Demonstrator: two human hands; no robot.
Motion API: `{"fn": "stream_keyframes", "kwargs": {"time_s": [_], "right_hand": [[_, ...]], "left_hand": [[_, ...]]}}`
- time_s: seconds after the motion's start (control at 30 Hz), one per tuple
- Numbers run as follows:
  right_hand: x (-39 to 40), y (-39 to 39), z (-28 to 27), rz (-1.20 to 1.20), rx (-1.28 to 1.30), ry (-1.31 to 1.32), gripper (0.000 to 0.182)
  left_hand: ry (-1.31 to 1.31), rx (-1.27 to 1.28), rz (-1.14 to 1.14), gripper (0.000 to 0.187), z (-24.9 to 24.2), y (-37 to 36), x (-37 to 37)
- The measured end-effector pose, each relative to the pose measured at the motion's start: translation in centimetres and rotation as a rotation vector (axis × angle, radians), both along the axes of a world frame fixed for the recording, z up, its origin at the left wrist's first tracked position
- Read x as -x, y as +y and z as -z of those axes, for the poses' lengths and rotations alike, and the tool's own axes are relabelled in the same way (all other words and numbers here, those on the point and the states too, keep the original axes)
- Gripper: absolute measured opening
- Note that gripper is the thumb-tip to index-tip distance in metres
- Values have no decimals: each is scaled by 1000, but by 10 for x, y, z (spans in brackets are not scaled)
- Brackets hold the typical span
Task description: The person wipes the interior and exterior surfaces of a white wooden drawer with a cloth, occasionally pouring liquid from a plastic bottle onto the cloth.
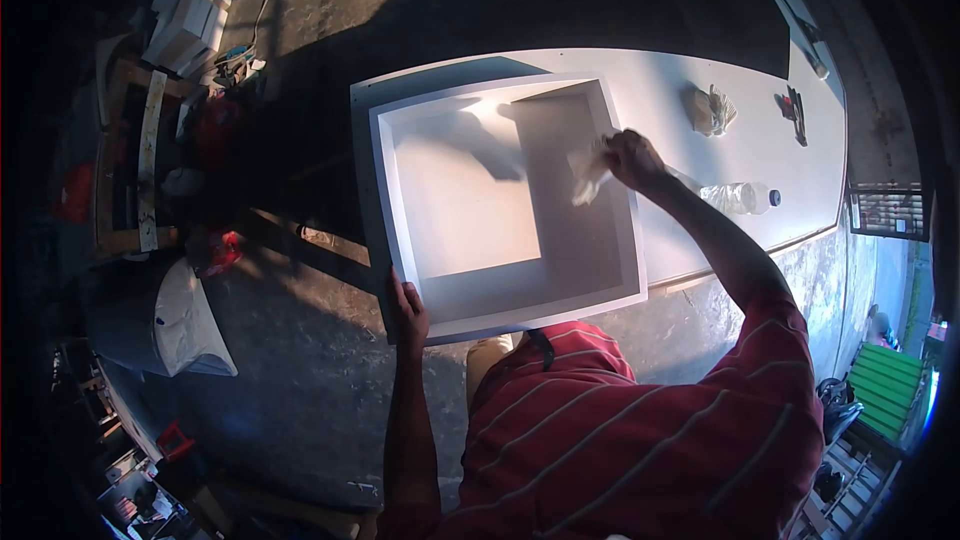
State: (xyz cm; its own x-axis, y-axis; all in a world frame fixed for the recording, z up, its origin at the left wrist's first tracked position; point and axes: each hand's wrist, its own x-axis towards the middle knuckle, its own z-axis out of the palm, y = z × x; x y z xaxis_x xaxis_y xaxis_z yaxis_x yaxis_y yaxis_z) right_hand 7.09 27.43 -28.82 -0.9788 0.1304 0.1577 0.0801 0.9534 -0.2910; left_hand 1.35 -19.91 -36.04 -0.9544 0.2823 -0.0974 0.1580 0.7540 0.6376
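Note:
A white open box (508, 329), shaped like a shallow drawer, lies on the white work table with its open side up. My left hand (406, 308) is wrapped round its near left edge, fingers over the rim. Above the right side of the box, my right hand (635, 160) is closed on a pale cloth (588, 176) that hangs down over the inside. The cloth is slightly blurred. Shadows of my arm and the cloth fall on the box floor.
On the white table (690, 240) to the right are a clear plastic bottle (740, 198) with a blue cap, a crumpled pale wad (712, 110) and a dark hand tool (794, 116). White boxes (190, 20) stand at far left, near a wooden frame (112, 155).

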Motion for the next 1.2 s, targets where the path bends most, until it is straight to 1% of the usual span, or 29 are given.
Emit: {"fn": "stream_keyframes", "kwargs": {"time_s": [0.03, 0.07, 0.1, 0.13, 0.17, 0.2, 0.23, 0.27, 0.33, 0.37, 0.43, 0.47, 0.5, 0.53, 0.6, 0.63, 0.7, 0.77, 0.8, 0.83, 0.87, 0.9, 0.97, 1.03, 1.07, 1.1, 1.17, 1.2], "right_hand": [[24, 11, -11, 96, -13, 154, 11], [45, 23, -16, 116, -31, 340, 9], [65, 38, -9, 101, -42, 408, 11], [80, 50, 14, 121, -135, 452, 18], [86, 52, 40, 369, 125, 246, 28], [83, 62, 81, 280, 14, 340, 33], [86, 68, 101, 177, -116, 447, 38], [74, 61, 102, 196, -105, 447, 38], [33, 31, 79, 285, 137, 306, 40], [7, 11, 60, 276, 265, 242, 43], [-40, -18, 49, 245, 218, 211, 43], [-71, -30, 59, 201, 86, 226, 43], [-97, -52, 45, 313, 215, 121, 43], [-118, -76, 15, 406, 416, 22, 42], [-177, -90, 47, 220, -30, -57, 34], [-191, -96, 34, 228, -36, -60, 34], [-207, -100, -14, 386, 452, -394, 26], [-217, -84, -64, 283, 508, -438, 18], [-215, -84, -94, 406, 543, -277, 15], [-216, -80, -110, 390, 408, -91, 16], [-218, -73, -124, 407, 366, -50, 13], [-214, -74, -138, 450, 407, 10, 15], [-210, -73, -140, 608, 609, -30, 17], [-200, -77, -125, 431, 490, 89, 20], [-193, -81, -116, 412, 425, 143, 22], [-183, -87, -115, 428, 492, 166, 25], [-162, -97, -122, 424, 711, 254, 22], [-155, -96, -127, 414, 716, 249, 22]], "left_hand": [[-3, 3, 10, 48, 2, -1, -1], [18, 5, 10, 48, 5, -3, 0], [39, 9, 9, 48, 8, -4, 0], [-4, -48, -10, 48, 11, -5, 0], [-10, -34, -1, 48, 13, -2, -1], [19, -15, 15, 48, 12, -5, -4], [61, -18, 22, 48, 9, -7, 0], [22, -12, 4, 48, 5, -5, 0], [33, -28, 22, 49, 5, -7, -1], [45, -58, 27, 49, 9, -6, 2], [58, -121, 56, 49, 18, -10, 7], [60, -117, 61, 49, 18, -10, 7], [59, -114, 66, 48, 18, -11, 6], [61, -124, 76, 48, 19, -11, 7], [52, -98, 55, 48, 21, -11, 8], [48, -104, 63, 48, 25, -13, 8], [50, -56, 65, 48, 33, -18, 10], [40, -79, 63, 48, 36, -18, 12], [35, -99, 52, 48, 38, -19, 12], [17, -97, 66, 48, 40, -20, 11], [-10, -138, 47, 49, 38, -21, 12], [-31, -186, 27, 49, 34, -15, 13], [-33, -196, 35, 50, 22, -12, 9], [-23, -188, 44, 50, 16, -8, 9], [-24, -187, 44, 50, 19, -9, 9], [15, -172, 60, 50, 24, -10, 11], [52, -151, 65, 50, 28, -12, 11], [48, -152, 71, 50, 29, -12, 12]]}}
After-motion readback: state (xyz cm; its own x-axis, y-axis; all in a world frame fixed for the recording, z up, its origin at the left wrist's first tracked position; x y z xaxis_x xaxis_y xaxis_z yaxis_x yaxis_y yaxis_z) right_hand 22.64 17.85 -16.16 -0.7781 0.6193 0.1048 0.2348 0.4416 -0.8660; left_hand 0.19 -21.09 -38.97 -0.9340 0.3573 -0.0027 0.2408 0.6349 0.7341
